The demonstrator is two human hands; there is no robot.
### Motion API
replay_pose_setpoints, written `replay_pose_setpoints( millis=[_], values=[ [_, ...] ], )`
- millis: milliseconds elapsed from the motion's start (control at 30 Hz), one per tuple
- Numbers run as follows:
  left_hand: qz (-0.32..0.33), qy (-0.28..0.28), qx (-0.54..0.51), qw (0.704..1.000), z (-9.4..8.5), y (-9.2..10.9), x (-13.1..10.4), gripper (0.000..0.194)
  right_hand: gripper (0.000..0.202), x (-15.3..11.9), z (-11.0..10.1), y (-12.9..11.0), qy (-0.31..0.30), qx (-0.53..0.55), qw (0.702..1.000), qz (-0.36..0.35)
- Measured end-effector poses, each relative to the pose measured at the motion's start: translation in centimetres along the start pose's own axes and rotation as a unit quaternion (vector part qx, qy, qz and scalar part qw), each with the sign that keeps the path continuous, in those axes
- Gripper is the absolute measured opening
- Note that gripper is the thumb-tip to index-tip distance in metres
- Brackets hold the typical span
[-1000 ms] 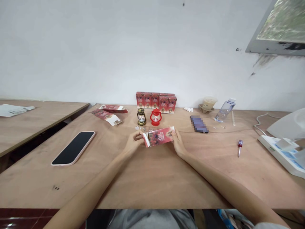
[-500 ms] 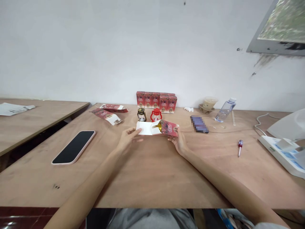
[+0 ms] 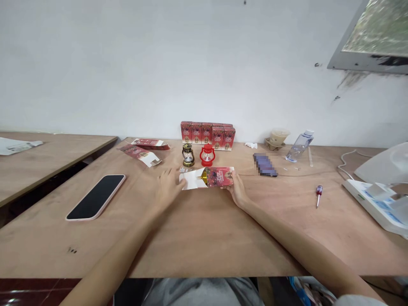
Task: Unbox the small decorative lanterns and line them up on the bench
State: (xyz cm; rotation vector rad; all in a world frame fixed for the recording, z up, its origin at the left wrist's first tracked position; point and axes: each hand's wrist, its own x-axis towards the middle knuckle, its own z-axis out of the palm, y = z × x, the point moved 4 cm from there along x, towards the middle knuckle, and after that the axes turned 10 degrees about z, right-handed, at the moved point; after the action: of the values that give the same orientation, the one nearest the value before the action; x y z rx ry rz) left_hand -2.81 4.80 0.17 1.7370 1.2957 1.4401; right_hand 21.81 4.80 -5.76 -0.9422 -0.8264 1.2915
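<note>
A red printed cardboard box [image 3: 219,176] lies on its side in front of me, gripped at its right end by my right hand [image 3: 237,191]. Its white end flaps [image 3: 191,180] stand open toward the left, and something gold [image 3: 204,176] shows inside the opening. My left hand [image 3: 168,187] is beside the flaps, fingers apart, its thumb at the flap's edge. Just beyond the box stand a bronze-coloured mini lantern [image 3: 188,155] and a red mini lantern [image 3: 207,156], both upright.
Several red boxes [image 3: 202,132] stand against the wall. Opened boxes [image 3: 140,154] lie at the back left, a phone [image 3: 97,197] nearer. Rightward are another phone [image 3: 265,164], a cup [image 3: 279,137], a bottle [image 3: 299,146], a screwdriver [image 3: 319,193] and a power strip [image 3: 376,204].
The box has shifted slightly left and nearer to me, uncovering the lantern bases. My left hand's fingers have spread and come off the flap, leaving the thumb by it.
</note>
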Motion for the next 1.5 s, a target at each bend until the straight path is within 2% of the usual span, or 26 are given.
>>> replay_pose_setpoints(
  millis=[33, 100, 167, 300, 400, 500, 633, 700, 767, 867, 967, 1067, 1167, 1267, 1400, 1500],
  values=[
    [0.067, 0.014, 0.074, 0.995, -0.1, 0.8, -0.2, 0.034, 0.044, 0.0, 0.1, 0.0, -0.003, -0.004, 1.000, -0.001],
    [0.204, 0.024, 0.219, 0.954, 0.3, 2.4, -1.0, 0.026, 0.045, -0.1, 0.1, 0.0, -0.005, -0.007, 1.000, -0.001],
    [0.288, 0.000, 0.284, 0.914, 1.0, 3.1, -1.6, 0.014, 0.045, -0.1, 0.1, 0.0, -0.007, -0.010, 1.000, -0.001],
    [0.339, -0.049, 0.280, 0.897, 1.8, 3.3, -2.1, 0.014, 0.043, 0.0, 0.0, 0.2, -0.012, -0.023, 1.000, 0.003],
    [0.355, -0.059, 0.269, 0.893, 1.5, 3.7, -2.2, 0.017, 0.044, 0.1, -0.1, 0.5, -0.010, -0.021, 1.000, 0.008],
    [0.349, -0.086, 0.246, 0.900, 1.1, 4.2, -2.2, 0.020, 0.044, 0.2, -0.2, 0.6, -0.009, -0.008, 1.000, 0.006],
    [0.313, -0.209, 0.191, 0.906, 1.7, 4.0, -2.4, 0.033, 0.043, 0.2, -0.3, 0.5, 0.005, 0.007, 1.000, 0.008],
    [0.290, -0.228, 0.202, 0.907, 2.0, 3.5, -2.3, 0.037, 0.042, 0.2, -0.2, 0.4, 0.009, 0.019, 1.000, 0.014],
    [0.279, -0.190, 0.237, 0.911, 2.1, 3.0, -2.0, 0.029, 0.042, 0.1, -0.1, 0.3, 0.006, 0.035, 0.999, 0.020],
    [0.300, -0.107, 0.279, 0.906, 2.0, 2.7, -2.0, 0.018, 0.043, 0.1, 0.0, 0.3, -0.001, 0.046, 0.999, 0.026],
    [0.326, -0.040, 0.303, 0.895, 1.9, 3.0, -2.2, 0.023, 0.043, 0.0, 0.1, 0.2, -0.017, 0.047, 0.998, 0.032],
    [0.337, -0.004, 0.307, 0.890, 1.8, 3.8, -2.6, 0.023, 0.042, 0.0, 0.1, 0.2, -0.031, 0.050, 0.997, 0.045],
    [0.344, 0.009, 0.297, 0.891, 2.1, 4.6, -3.0, 0.020, 0.043, 0.1, 0.0, 0.3, -0.039, 0.044, 0.997, 0.058],
    [0.317, 0.015, 0.279, 0.906, 2.4, 5.0, -3.2, 0.019, 0.046, 0.3, 0.0, 0.4, -0.051, 0.037, 0.996, 0.062],
    [0.225, -0.039, 0.248, 0.942, 3.2, 5.6, -2.4, 0.013, 0.046, 0.5, 0.1, 0.2, -0.072, 0.058, 0.994, 0.064],
    [0.189, -0.080, 0.245, 0.948, 3.8, 7.1, -1.2, 0.013, 0.039, 0.7, -0.1, -0.2, -0.091, 0.095, 0.989, 0.066]
  ],
)
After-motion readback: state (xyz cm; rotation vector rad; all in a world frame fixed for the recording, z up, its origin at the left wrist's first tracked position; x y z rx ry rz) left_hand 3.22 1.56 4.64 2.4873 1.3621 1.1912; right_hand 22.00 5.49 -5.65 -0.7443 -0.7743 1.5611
